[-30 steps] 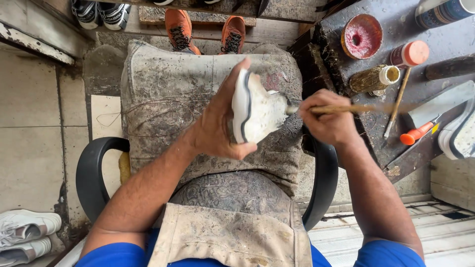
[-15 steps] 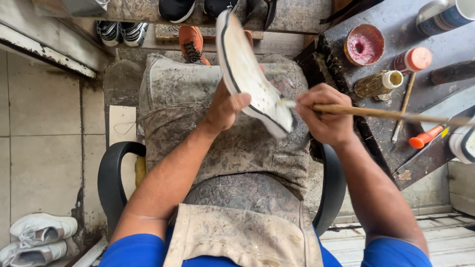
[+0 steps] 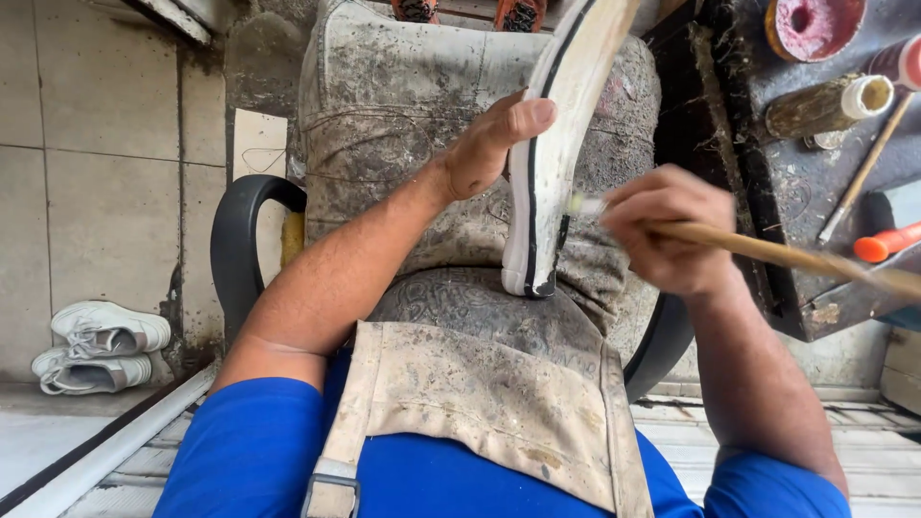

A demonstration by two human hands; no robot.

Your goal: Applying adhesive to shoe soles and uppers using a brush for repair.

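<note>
Since a moment ago the shoe [image 3: 556, 144] stands steeper, its heel now planted on the person's dirty apron-covered lap [image 3: 451, 144] and its toe running up out of view at the top. It is one white shoe with a pale sole and a dark line along the sole's edge. One left hand [image 3: 489, 144] is clamped on it from the side, thumb pressed against the sole's rim, the other fingers hidden behind.

One right hand [image 3: 672, 230] is closed around a long wooden-handled brush [image 3: 767, 251], whose pale tip touches the sole's edge low down near the heel.

At the right sits a dark, grimy bench [image 3: 767, 182]. Near its far corner I count one round tin with pink paste [image 3: 815, 24], one small brown bottle with a white neck [image 3: 825, 104] lying on its side, one thin stick [image 3: 863, 168] and one orange-handled tool [image 3: 887, 242] towards the near edge.

On the tiled floor [image 3: 106, 173] at the left lie two white sneakers [image 3: 96, 345], side by side. Two orange-soled shoes [image 3: 470, 10] peek in at the top.
</note>
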